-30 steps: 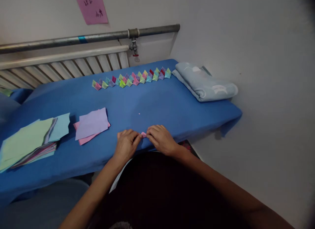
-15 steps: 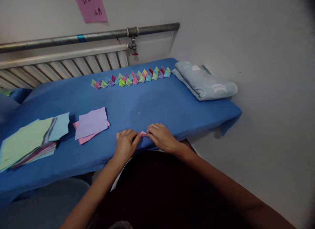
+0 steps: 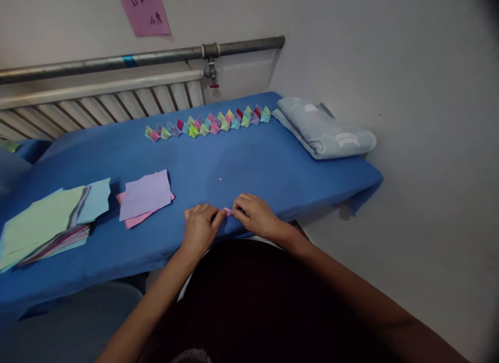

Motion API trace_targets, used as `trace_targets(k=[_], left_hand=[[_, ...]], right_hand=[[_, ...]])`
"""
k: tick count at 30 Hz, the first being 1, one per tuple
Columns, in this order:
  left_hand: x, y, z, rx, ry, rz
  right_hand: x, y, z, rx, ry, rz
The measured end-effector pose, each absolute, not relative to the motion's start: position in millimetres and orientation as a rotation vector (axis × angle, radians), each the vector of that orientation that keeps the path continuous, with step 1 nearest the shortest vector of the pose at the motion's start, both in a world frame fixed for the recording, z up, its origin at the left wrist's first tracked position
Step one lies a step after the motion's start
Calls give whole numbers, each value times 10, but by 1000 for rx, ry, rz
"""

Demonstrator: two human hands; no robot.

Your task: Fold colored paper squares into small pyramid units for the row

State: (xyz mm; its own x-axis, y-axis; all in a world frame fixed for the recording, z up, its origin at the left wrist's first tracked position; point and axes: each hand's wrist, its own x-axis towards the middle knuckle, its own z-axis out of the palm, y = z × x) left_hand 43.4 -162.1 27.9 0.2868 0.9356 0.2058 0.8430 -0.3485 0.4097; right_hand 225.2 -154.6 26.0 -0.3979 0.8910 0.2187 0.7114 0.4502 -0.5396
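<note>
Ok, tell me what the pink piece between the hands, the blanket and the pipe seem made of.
Pink piece: probably matte paper, by its flat colour, though too small to be sure.
Blanket: soft, dull fabric, by its thick, rounded folds.
Pipe: likely bare metal, by its grey, streaky, faintly shiny surface.

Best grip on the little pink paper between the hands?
Probably a pinch at both ends, left hand from the left, right hand from the right: the pink paper is small and its middle shows between them.
</note>
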Motion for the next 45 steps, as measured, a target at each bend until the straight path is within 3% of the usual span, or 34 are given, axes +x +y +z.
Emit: trace_targets(k=[45], left_hand=[[481,-1632,233,2339,1814,618]], right_hand=[[2177,-1564,249,-1444,-2147,444]])
